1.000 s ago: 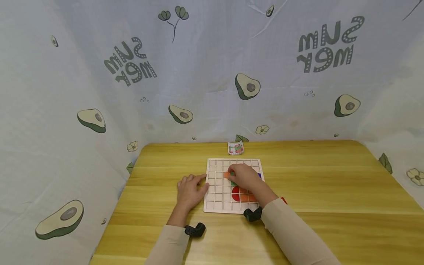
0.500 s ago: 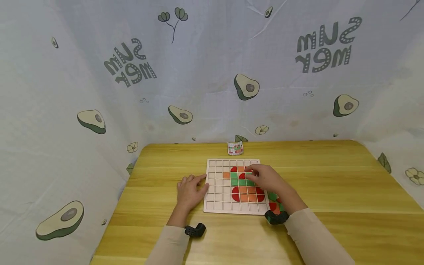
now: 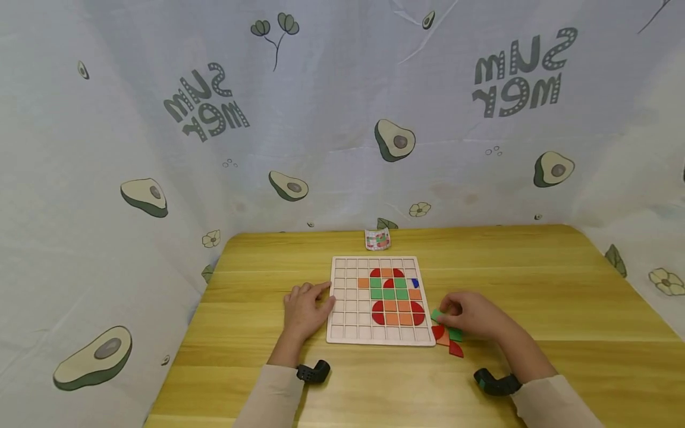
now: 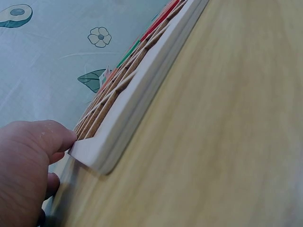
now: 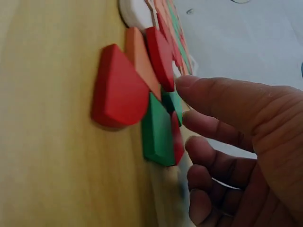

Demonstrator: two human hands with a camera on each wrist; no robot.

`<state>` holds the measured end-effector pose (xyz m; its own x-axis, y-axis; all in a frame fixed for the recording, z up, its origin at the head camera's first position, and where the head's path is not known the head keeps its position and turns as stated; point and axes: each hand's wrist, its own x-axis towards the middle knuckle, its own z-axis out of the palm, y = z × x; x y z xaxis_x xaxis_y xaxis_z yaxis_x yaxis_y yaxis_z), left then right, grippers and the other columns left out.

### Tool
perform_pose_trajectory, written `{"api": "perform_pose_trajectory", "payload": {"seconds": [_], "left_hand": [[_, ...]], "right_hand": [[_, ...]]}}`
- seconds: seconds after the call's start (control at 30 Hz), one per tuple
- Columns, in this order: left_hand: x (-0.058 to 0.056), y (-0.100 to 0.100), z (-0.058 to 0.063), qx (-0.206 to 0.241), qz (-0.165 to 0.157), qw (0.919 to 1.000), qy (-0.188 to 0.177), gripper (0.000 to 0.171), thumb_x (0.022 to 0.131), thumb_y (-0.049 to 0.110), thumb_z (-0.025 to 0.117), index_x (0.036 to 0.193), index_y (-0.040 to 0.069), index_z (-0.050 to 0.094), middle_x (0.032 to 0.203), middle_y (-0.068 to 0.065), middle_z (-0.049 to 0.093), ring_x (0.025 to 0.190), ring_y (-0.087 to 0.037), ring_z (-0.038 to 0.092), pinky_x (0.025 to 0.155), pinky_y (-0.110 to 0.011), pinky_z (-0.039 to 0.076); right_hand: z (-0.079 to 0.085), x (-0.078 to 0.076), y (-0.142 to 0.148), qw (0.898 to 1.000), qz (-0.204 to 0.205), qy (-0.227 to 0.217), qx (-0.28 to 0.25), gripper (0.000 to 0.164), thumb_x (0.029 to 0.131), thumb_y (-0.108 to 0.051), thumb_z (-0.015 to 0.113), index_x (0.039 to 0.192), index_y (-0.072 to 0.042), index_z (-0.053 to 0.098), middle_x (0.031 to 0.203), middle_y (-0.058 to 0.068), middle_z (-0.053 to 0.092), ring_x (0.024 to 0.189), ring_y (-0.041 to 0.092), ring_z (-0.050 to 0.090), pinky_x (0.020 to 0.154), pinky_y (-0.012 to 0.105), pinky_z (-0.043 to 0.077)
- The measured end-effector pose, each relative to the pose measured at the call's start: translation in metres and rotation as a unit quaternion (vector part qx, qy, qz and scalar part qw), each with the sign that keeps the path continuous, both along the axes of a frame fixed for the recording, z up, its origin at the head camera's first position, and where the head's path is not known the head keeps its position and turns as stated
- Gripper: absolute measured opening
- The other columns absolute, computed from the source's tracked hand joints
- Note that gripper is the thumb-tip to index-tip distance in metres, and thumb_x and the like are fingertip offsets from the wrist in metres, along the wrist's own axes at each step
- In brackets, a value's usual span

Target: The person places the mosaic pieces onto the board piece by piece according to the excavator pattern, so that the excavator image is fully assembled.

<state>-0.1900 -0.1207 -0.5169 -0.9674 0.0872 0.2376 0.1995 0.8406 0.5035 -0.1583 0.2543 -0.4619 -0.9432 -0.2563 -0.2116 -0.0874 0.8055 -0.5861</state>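
Observation:
A square wooden grid board [image 3: 348, 333] lies on the table with red, orange, green and blue tiles set in its cells. My left hand [image 3: 306, 309] rests at the board's left edge, index finger and thumb touching its side; in the left wrist view, the thumb [image 4: 61, 135] lies at the board's corner. To the right of the board, my right hand [image 3: 473, 312] is over a small pile of loose tiles. Its thumb and fingers are bent and apart, close to a green tile [image 3: 436, 314]. A red rounded tile [image 5: 120, 90] and another green tile [image 5: 158, 132] lie nearby.
A small printed pattern card [image 3: 377, 239] stands behind the board near the table's back edge. A cloth with avocado prints [image 3: 395, 141] hangs behind the wooden table [image 3: 508, 261]. An orange tile [image 3: 442, 338] is among the loose ones.
My right hand has left the board's upper right cells and moved right and toward me, to the loose tiles. More of the tiles on the board show now. My left hand has stayed at the edge.

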Motion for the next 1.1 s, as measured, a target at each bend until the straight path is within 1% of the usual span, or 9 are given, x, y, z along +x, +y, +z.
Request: {"api": "perform_pose_trajectory", "payload": {"seconds": [0.13, 0.23, 0.33, 0.47, 0.53, 0.67, 0.77, 0.9, 1.1], "left_hand": [[0.0, 0.0, -0.001, 0.0, 0.001, 1.0, -0.001, 0.04, 0.093, 0.043, 0.066, 0.13, 0.028, 0.071, 0.09, 0.005, 0.062, 0.085, -0.017, 0.046, 0.081, -0.039, 0.031], [0.0, 0.0, -0.001, 0.001, 0.002, 1.0, -0.005, 0.04, 0.093, 0.044, 0.066, 0.13, 0.029, 0.071, 0.091, 0.005, 0.062, 0.086, -0.017, 0.046, 0.081, -0.039, 0.031], [0.0, 0.0, -0.001, 0.003, 0.003, 1.0, -0.005, 0.04, 0.093, 0.043, 0.067, 0.13, 0.029, 0.071, 0.091, 0.004, 0.063, 0.086, -0.017, 0.047, 0.082, -0.039, 0.031], [0.001, 0.0, -0.001, 0.004, 0.002, 1.0, -0.001, 0.04, 0.093, 0.043, 0.067, 0.13, 0.028, 0.071, 0.091, 0.004, 0.063, 0.086, -0.017, 0.046, 0.081, -0.039, 0.031], [0.0, 0.0, 0.0, 0.006, 0.001, 1.0, 0.0, 0.04, 0.093, 0.042, 0.067, 0.13, 0.027, 0.071, 0.091, 0.004, 0.063, 0.085, -0.017, 0.046, 0.081, -0.039, 0.031], [0.0, 0.0, 0.0, 0.004, -0.001, 1.0, -0.002, 0.04, 0.093, 0.043, 0.067, 0.13, 0.028, 0.071, 0.092, 0.004, 0.063, 0.085, -0.017, 0.046, 0.081, -0.039, 0.032], [0.0, -0.001, 0.0, 0.0, 0.0, 1.0, -0.004, 0.04, 0.093, 0.043, 0.067, 0.13, 0.028, 0.071, 0.093, 0.004, 0.063, 0.086, -0.016, 0.046, 0.081, -0.039, 0.032], [-0.001, -0.001, -0.002, -0.001, 0.001, 1.0, -0.001, 0.04, 0.093, 0.044, 0.066, 0.13, 0.028, 0.071, 0.093, 0.004, 0.064, 0.086, -0.016, 0.047, 0.082, -0.039, 0.032], [-0.002, 0.0, -0.003, -0.001, 0.002, 1.0, 0.004, 0.041, 0.093, 0.045, 0.066, 0.13, 0.027, 0.071, 0.092, 0.004, 0.063, 0.085, -0.016, 0.045, 0.081, -0.039, 0.032]], "right_hand": [[-0.003, 0.002, 0.001, 1.0, -0.001, 0.001, 0.007, 0.024, 0.088, -0.03, 0.079, 0.099, -0.011, 0.069, 0.083, 0.001, 0.059, 0.077, 0.018, 0.052, 0.065, 0.03, 0.044], [-0.005, 0.001, 0.003, 0.999, -0.007, 0.013, 0.028, 0.022, 0.089, -0.025, 0.076, 0.106, -0.012, 0.071, 0.096, 0.005, 0.063, 0.087, 0.021, 0.056, 0.076, 0.038, 0.052], [-0.007, -0.001, 0.006, 0.999, -0.008, 0.028, 0.044, 0.025, 0.089, -0.023, 0.075, 0.11, -0.01, 0.072, 0.105, 0.009, 0.065, 0.093, 0.024, 0.058, 0.083, 0.045, 0.053], [-0.007, -0.003, 0.008, 0.998, -0.004, 0.039, 0.042, 0.028, 0.091, -0.026, 0.075, 0.109, -0.005, 0.07, 0.095, 0.005, 0.063, 0.084, 0.02, 0.056, 0.076, 0.038, 0.05], [-0.006, -0.003, 0.007, 0.998, -0.01, 0.038, 0.042, 0.027, 0.093, -0.026, 0.074, 0.109, -0.004, 0.069, 0.089, 0.002, 0.061, 0.08, 0.017, 0.053, 0.072, 0.033, 0.047], [0.0, -0.004, 0.001, 0.998, -0.029, 0.031, 0.035, 0.031, 0.095, -0.028, 0.072, 0.114, -0.004, 0.067, 0.087, 0.001, 0.06, 0.078, 0.017, 0.052, 0.068, 0.031, 0.045], [0.007, -0.008, -0.01, 0.998, -0.03, 0.038, 0.031, 0.033, 0.095, -0.03, 0.072, 0.117, -0.005, 0.067, 0.087, 0.002, 0.058, 0.077, 0.017, 0.051, 0.065, 0.03, 0.045], [0.012, -0.018, -0.035, 0.998, -0.007, 0.058, 0.026, 0.033, 0.096, -0.029, 0.071, 0.119, -0.005, 0.068, 0.085, 0.001, 0.057, 0.074, 0.016, 0.05, 0.064, 0.03, 0.043], [0.009, -0.04, -0.08, 0.996, 0.032, 0.076, 0.019, 0.028, 0.096, -0.028, 0.071, 0.114, -0.007, 0.071, 0.08, 0.0, 0.057, 0.071, 0.015, 0.05, 0.065, 0.029, 0.043]]}}
